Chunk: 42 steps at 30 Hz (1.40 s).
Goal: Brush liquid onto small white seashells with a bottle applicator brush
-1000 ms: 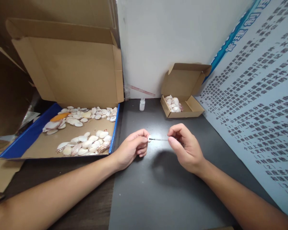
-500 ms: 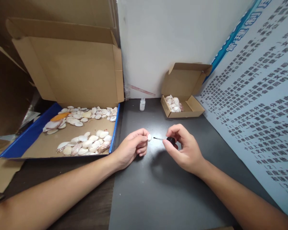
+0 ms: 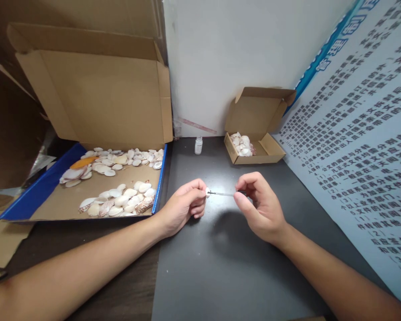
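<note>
Pinched between the thumb and fingertips of my left hand [image 3: 188, 200] is a small white seashell [image 3: 207, 192], mostly covered by the fingers. My right hand [image 3: 260, 205] is closed on the black cap of a thin brush [image 3: 224, 194], held level and pointing left. The dark bristle tip lies against or just in front of the shell; I cannot tell exact contact. Behind the hands, a small glass bottle [image 3: 198, 146] with a pale label stands upright and without a cap.
On the left, an open blue-edged cardboard box [image 3: 67, 200] holds many seashells [image 3: 130, 198] in two groups. At the back right, a smaller open cardboard box [image 3: 270, 156] contains white shells [image 3: 243, 145]. A printed sign [image 3: 361, 147] leans along the right side; a white wall [image 3: 230, 53] rises behind.
The brush tip has moved left from a short gap onto or right beside the shell. My right hand has turned slightly, hiding more of the cap. My left hand stays in place.
</note>
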Available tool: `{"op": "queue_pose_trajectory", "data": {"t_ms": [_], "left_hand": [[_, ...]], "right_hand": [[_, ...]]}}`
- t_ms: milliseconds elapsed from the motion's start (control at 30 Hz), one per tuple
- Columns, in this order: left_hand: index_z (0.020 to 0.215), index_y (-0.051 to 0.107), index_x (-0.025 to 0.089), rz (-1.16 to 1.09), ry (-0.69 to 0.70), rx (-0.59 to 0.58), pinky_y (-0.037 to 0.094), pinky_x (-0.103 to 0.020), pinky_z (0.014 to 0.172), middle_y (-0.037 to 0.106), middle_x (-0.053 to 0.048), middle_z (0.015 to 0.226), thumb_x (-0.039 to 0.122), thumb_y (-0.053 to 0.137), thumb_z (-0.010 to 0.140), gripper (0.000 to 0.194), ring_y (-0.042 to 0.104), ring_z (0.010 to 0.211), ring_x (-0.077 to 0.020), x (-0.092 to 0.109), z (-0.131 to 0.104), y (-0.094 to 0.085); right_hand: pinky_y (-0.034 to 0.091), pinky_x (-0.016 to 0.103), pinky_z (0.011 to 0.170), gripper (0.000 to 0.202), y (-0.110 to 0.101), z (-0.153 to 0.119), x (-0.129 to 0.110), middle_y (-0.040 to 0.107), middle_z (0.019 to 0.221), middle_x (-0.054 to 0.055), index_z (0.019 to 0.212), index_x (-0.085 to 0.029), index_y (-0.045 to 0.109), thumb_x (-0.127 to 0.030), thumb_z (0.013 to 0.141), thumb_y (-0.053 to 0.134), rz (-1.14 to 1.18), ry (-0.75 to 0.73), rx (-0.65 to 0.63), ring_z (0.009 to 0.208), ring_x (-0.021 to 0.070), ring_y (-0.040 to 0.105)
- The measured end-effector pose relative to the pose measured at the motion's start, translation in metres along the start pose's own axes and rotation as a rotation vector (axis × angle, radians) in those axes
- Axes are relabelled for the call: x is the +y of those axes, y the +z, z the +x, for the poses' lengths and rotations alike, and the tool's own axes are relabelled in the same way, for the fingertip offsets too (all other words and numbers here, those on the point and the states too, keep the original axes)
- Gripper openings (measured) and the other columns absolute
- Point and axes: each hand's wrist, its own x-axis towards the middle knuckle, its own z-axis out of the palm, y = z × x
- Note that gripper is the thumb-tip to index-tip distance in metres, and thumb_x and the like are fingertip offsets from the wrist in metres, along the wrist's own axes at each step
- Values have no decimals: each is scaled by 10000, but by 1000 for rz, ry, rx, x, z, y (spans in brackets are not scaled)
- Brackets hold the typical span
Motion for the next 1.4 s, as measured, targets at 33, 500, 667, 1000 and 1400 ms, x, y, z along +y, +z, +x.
{"op": "queue_pose_trajectory", "data": {"t_ms": [33,500,667,1000,1400], "left_hand": [[741,459,195,-1,0,-3,243,-223,486,284,103,507,202,572,806,130,265,430,-55,0,0,0],[759,461,195,10,-1,-3,238,-218,490,283,104,516,216,582,804,130,267,433,-57,1,-1,1],[747,452,195,9,0,-7,236,-221,490,283,103,513,217,575,808,139,264,433,-58,1,-2,1],[743,445,198,8,-1,5,238,-224,493,284,102,514,218,587,799,153,266,435,-57,1,-2,1],[736,457,195,3,2,17,247,-211,485,282,102,512,235,614,784,169,268,431,-57,2,-2,2]], "right_hand": [[412,223,502,137,0,0,0,481,743,-50,946,-253,470,-182,883,568,-1,8,0,559,97,459],[390,227,482,168,0,-1,0,442,722,-57,938,-254,470,-172,862,596,-39,22,-54,546,100,426],[414,232,508,118,0,-1,0,475,734,-48,934,-252,477,-178,889,558,-29,-18,-43,564,103,460],[410,235,493,118,1,-1,0,472,705,-54,924,-251,480,-183,887,570,-24,-25,-26,537,100,448],[400,247,476,156,1,-2,1,450,700,-54,916,-256,476,-181,864,602,-30,-12,-30,535,109,434]]}}
